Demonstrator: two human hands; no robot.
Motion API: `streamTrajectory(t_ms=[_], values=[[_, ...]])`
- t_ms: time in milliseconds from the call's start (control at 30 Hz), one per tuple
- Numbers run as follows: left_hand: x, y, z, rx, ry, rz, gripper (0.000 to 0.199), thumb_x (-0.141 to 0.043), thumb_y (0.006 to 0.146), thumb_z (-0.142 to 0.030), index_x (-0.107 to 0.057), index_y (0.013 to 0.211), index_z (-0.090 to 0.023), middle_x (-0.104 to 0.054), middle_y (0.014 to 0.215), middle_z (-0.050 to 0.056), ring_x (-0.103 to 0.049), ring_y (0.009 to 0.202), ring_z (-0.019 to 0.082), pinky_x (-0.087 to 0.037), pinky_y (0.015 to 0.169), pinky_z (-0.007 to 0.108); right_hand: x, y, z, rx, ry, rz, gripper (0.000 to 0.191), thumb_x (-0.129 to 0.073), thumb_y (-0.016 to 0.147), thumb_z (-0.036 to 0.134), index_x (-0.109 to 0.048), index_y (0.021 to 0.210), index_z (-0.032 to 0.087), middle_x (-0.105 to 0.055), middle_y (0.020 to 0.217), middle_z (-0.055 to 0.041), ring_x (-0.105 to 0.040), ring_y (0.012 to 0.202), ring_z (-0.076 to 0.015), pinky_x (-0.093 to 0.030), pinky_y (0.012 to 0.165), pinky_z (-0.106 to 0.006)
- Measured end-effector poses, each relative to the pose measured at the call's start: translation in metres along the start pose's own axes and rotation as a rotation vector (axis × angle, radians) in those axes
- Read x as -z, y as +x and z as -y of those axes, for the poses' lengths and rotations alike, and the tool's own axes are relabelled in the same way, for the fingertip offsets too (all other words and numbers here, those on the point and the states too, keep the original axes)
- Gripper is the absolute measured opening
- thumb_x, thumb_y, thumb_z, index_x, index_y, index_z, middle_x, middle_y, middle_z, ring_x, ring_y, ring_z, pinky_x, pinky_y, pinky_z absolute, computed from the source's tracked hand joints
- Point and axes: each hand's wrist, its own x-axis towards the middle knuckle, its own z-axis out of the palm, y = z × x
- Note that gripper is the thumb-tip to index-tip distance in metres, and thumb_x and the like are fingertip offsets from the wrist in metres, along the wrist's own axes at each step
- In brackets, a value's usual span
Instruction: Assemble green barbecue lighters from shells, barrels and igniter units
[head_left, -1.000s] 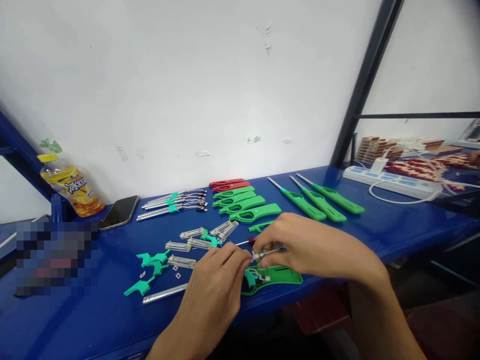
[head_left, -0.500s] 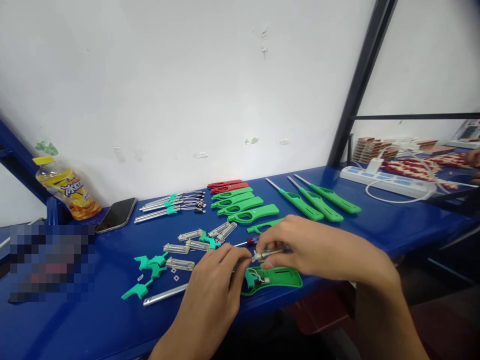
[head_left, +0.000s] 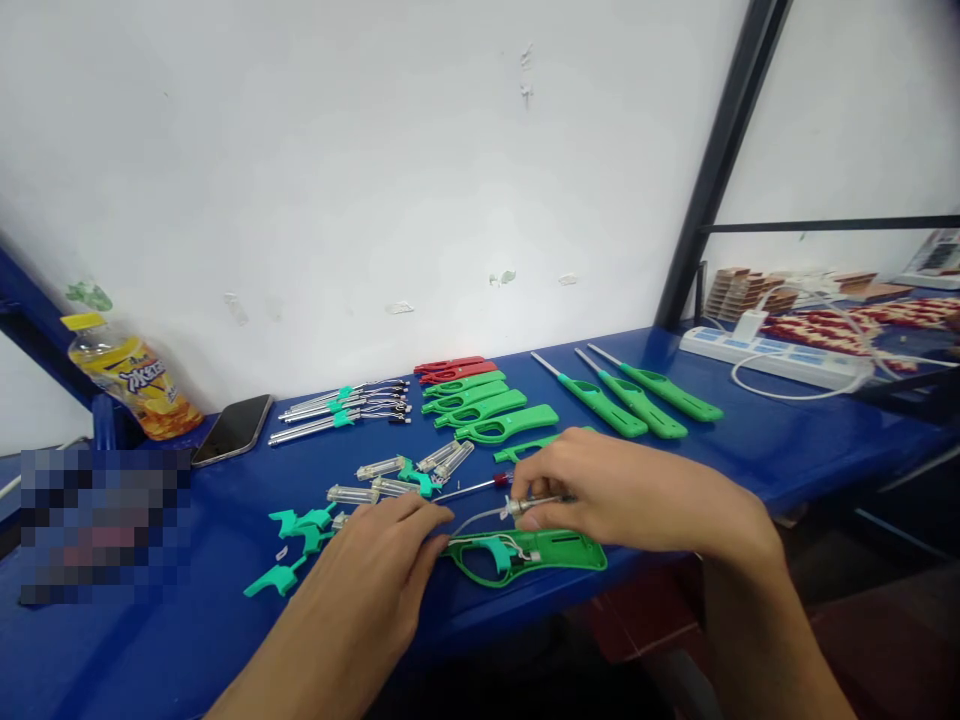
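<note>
My right hand [head_left: 577, 485] pinches a clear gas tank [head_left: 525, 505] above a green handle half [head_left: 574, 550]. A thin pale tube [head_left: 480, 518] runs from the tank toward my left hand [head_left: 405, 545], whose fingers are closed near the left end of the handle half. What they hold is hidden. Inside the handle half sit a teal trigger [head_left: 496, 552] and white wires. A screwdriver [head_left: 472, 488] with a red handle lies behind. Several clear tanks [head_left: 352, 495] and teal triggers [head_left: 277, 578] lie to the left.
Assembled green lighters [head_left: 600, 405], green handle halves [head_left: 506, 424], red ones [head_left: 454, 370] and metal rods with wires [head_left: 307, 430] lie along the back of the blue table. A phone [head_left: 234, 430] and a bottle [head_left: 139, 380] stand left; a power strip [head_left: 780, 360] is right.
My left hand has moved left and down, away from the tank, uncovering the tube and more of the handle half. My right hand has stayed nearly in place with the tank.
</note>
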Motion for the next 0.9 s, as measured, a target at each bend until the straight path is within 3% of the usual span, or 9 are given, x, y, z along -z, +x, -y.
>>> streamTrajectory(t_ms=[133,300,433,900], values=[[0.018,0.002,0.001,0.184,0.052,0.303,0.032,-0.050,0.102,-0.016,-0.076,0.117,-0.026,-0.077,0.118,0.006,-0.075,0.107,0.030,-0.058,0.097,0.050,0.000,-0.001,0.000,-0.006,0.008,0.024,0.019,-0.067,0.100,0.041,-0.080,0.099,0.028,-0.076,0.085,0.0017,-0.065,0.079,-0.0174,-0.037,0.063,-0.027],[0.019,0.011,-0.003,0.239,0.054,0.439,0.031,-0.050,0.102,-0.014,-0.077,0.113,-0.023,-0.075,0.118,0.007,-0.073,0.109,0.030,-0.056,0.099,0.049,-0.002,0.001,-0.005,-0.075,0.009,0.104,0.015,-0.075,0.093,0.042,-0.077,0.094,0.027,-0.072,0.079,0.0028,-0.063,0.072,-0.0157,-0.037,0.058,-0.025],[0.016,0.013,-0.002,0.239,0.047,0.454,0.031,-0.050,0.101,-0.013,-0.077,0.112,-0.024,-0.074,0.117,0.006,-0.073,0.108,0.030,-0.056,0.097,0.047,-0.004,0.003,-0.010,-0.114,0.035,0.153,0.017,-0.082,0.087,0.041,-0.076,0.094,0.027,-0.069,0.072,0.0057,-0.060,0.062,-0.0136,-0.036,0.051,-0.024],[0.011,0.013,0.001,0.193,0.006,0.428,0.031,-0.053,0.100,-0.014,-0.080,0.110,-0.026,-0.074,0.115,0.004,-0.073,0.106,0.028,-0.053,0.096,0.043,-0.007,0.008,-0.011,-0.088,0.073,0.205,0.013,-0.083,0.084,0.036,-0.080,0.090,0.025,-0.073,0.072,0.0048,-0.063,0.065,-0.0138,-0.037,0.052,-0.023]])
